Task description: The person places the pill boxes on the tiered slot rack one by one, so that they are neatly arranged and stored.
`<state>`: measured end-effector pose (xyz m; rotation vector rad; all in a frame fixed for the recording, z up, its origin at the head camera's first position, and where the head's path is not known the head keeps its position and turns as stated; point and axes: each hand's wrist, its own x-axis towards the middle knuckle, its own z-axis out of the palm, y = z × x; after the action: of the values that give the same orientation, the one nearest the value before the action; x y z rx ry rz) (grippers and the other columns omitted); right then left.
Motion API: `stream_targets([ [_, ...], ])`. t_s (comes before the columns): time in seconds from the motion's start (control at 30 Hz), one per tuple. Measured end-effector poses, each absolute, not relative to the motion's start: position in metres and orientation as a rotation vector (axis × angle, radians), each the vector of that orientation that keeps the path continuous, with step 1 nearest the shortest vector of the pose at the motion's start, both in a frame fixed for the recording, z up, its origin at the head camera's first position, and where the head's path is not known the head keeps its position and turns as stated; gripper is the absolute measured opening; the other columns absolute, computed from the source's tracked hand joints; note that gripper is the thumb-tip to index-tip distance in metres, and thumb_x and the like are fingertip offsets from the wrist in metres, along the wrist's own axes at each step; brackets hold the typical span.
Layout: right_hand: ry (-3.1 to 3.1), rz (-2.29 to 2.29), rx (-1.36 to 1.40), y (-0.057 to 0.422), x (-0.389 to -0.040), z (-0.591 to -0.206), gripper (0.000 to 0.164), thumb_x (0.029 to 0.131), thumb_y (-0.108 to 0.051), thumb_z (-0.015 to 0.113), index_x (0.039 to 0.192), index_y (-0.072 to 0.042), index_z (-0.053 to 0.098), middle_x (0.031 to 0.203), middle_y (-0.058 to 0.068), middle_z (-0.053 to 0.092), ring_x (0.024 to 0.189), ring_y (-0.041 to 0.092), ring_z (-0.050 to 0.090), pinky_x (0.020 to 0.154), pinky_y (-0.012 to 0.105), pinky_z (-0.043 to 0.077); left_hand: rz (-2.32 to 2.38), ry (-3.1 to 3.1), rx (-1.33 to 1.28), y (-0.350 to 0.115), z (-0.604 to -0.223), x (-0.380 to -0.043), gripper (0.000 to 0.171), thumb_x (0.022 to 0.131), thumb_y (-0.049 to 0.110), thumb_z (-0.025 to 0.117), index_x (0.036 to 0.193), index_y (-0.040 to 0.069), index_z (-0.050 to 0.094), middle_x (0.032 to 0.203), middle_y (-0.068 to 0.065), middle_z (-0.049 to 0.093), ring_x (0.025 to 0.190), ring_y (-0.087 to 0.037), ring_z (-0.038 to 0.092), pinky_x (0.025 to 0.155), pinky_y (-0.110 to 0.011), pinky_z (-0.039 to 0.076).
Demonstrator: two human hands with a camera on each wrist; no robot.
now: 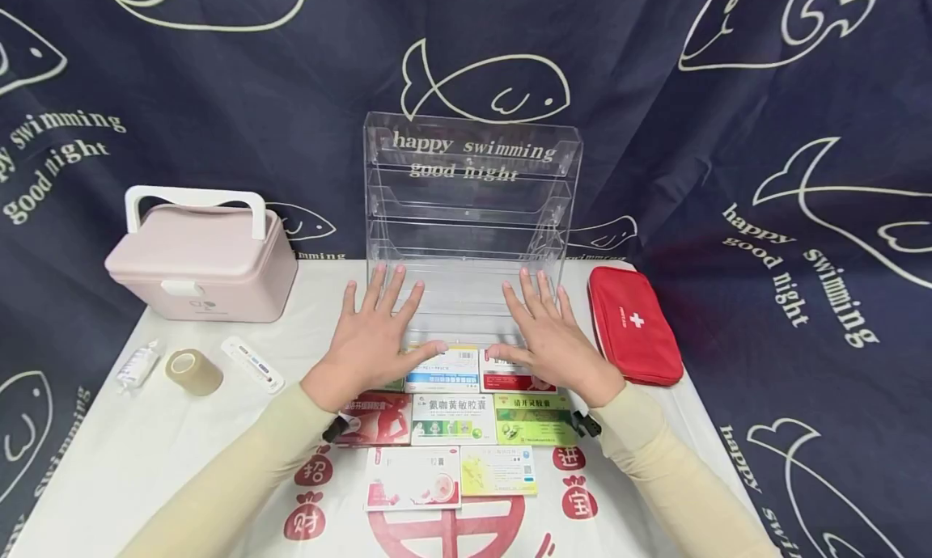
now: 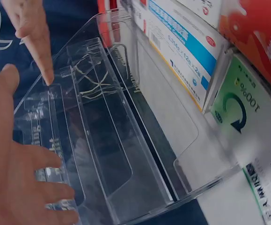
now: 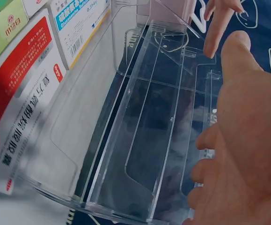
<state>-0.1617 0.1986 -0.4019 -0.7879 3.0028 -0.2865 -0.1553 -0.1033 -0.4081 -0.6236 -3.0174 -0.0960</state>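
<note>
A clear acrylic tiered rack [image 1: 466, 210] stands at the back of the table. My left hand [image 1: 370, 340] and right hand [image 1: 557, 340] are held before its lower part, fingers straight and spread, thumbs pointing inward. Neither holds anything. Under and between them lie medicine boxes in rows: a white-and-blue box [image 1: 442, 378], a red-and-white box [image 1: 510, 382], a red box [image 1: 379, 424], a white-and-green box [image 1: 453, 433], a green box [image 1: 535, 429], a pink-and-white box [image 1: 413, 481] and a yellow-and-white box [image 1: 498, 471]. The left hand partly hides another green-edged box [image 2: 240, 101].
At left stands a pink case [image 1: 204, 259] with a white handle. Before it lie a tan bandage roll [image 1: 193, 372], a white thermometer pack [image 1: 252, 364] and a plastic-wrapped white item [image 1: 138, 367]. A red first-aid pouch [image 1: 635, 325] lies right of the rack, before a dark curtain [image 1: 655, 137].
</note>
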Motion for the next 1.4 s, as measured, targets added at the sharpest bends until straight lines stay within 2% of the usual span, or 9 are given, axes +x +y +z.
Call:
stream_targets([
  [0.13,3.02,-0.477,-0.792,0.2,-0.163,-0.404,0.093,0.096,-0.07,0.05,0.163,-0.012,0.02,0.168,0.012,0.002,0.152,0.031,-0.008,0.117,0.06,0.003,-0.369,-2.821,-0.628,-0.111,-0.412,-0.159,0.085,0.096,0.073,0.041,0.156,0.014,0.04,0.162,-0.012,0.03,0.149,-0.036,0.024,0.113,-0.059,0.024],
  [0.23,3.048,-0.719,-0.792,0.202,-0.166,-0.406,0.08,0.099,-0.06,0.056,0.16,-0.013,0.033,0.166,0.009,0.021,0.152,0.029,0.014,0.117,0.056,0.017,-0.631,-2.588,-0.571,-0.119,-0.414,-0.166,0.058,0.097,0.052,0.061,0.139,0.011,0.062,0.141,-0.009,0.057,0.126,-0.032,0.052,0.096,-0.052,0.044],
  [0.33,3.035,-1.03,-0.745,0.206,-0.168,-0.409,0.062,0.1,-0.045,0.063,0.153,-0.015,0.047,0.155,0.006,0.044,0.142,0.025,0.041,0.11,0.05,0.035,-0.84,-2.429,-0.424,-0.128,-0.417,-0.176,0.037,0.095,0.038,0.068,0.121,0.011,0.071,0.117,-0.005,0.068,0.105,-0.027,0.061,0.079,-0.047,0.049],
  [0.43,2.923,-1.426,-0.676,0.211,-0.169,-0.414,0.044,0.102,-0.026,0.065,0.143,-0.011,0.059,0.137,0.006,0.062,0.123,0.023,0.06,0.099,0.042,0.048,-0.962,-2.391,-0.231,-0.142,-0.421,-0.188,0.031,0.096,0.035,0.068,0.115,0.011,0.072,0.105,-0.006,0.069,0.097,-0.027,0.063,0.075,-0.046,0.047],
  [0.53,2.744,-1.801,-0.577,0.22,-0.168,-0.42,0.032,0.101,-0.011,0.066,0.131,-0.003,0.065,0.12,0.013,0.071,0.105,0.022,0.069,0.092,0.032,0.052,-1.043,-2.42,-0.086,-0.156,-0.427,-0.198,0.031,0.097,0.035,0.068,0.113,0.009,0.072,0.103,-0.008,0.07,0.094,-0.029,0.065,0.076,-0.046,0.046],
  [0.7,2.615,-2.075,-0.345,0.245,-0.158,-0.434,0.026,0.1,-0.004,0.064,0.123,0.008,0.065,0.105,0.022,0.072,0.088,0.02,0.071,0.083,0.024,0.053,-1.148,-2.482,-0.047,-0.17,-0.434,-0.207,0.033,0.098,0.037,0.068,0.111,0.007,0.073,0.101,-0.009,0.072,0.09,-0.028,0.068,0.076,-0.041,0.048],
  [0.93,2.67,-2.04,-0.12,0.277,-0.135,-0.464,0.026,0.1,-0.006,0.066,0.12,0.009,0.066,0.1,0.021,0.073,0.083,0.017,0.071,0.079,0.023,0.055,-1.206,-2.469,-0.099,-0.169,-0.427,-0.215,0.033,0.097,0.037,0.068,0.11,0.006,0.072,0.097,-0.009,0.073,0.085,-0.027,0.068,0.077,-0.04,0.049],
  [1.13,2.748,-1.868,-0.077,0.287,-0.109,-0.483,0.025,0.098,-0.002,0.067,0.12,0.01,0.066,0.098,0.023,0.072,0.081,0.016,0.071,0.069,0.022,0.053,-1.185,-2.519,-0.105,-0.167,-0.419,-0.219,0.028,0.098,0.034,0.068,0.106,0.008,0.073,0.094,-0.007,0.073,0.081,-0.025,0.067,0.076,-0.039,0.048],
  [1.4,2.893,-1.502,-0.135,0.292,-0.095,-0.514,0.022,0.094,-0.015,0.076,0.113,-0.006,0.073,0.089,0.0,0.07,0.075,0.014,0.063,0.064,0.023,0.051,-1.151,-2.553,-0.126,-0.166,-0.416,-0.221,0.026,0.097,0.036,0.07,0.101,0.011,0.075,0.093,-0.005,0.073,0.082,-0.025,0.067,0.074,-0.042,0.049],
])
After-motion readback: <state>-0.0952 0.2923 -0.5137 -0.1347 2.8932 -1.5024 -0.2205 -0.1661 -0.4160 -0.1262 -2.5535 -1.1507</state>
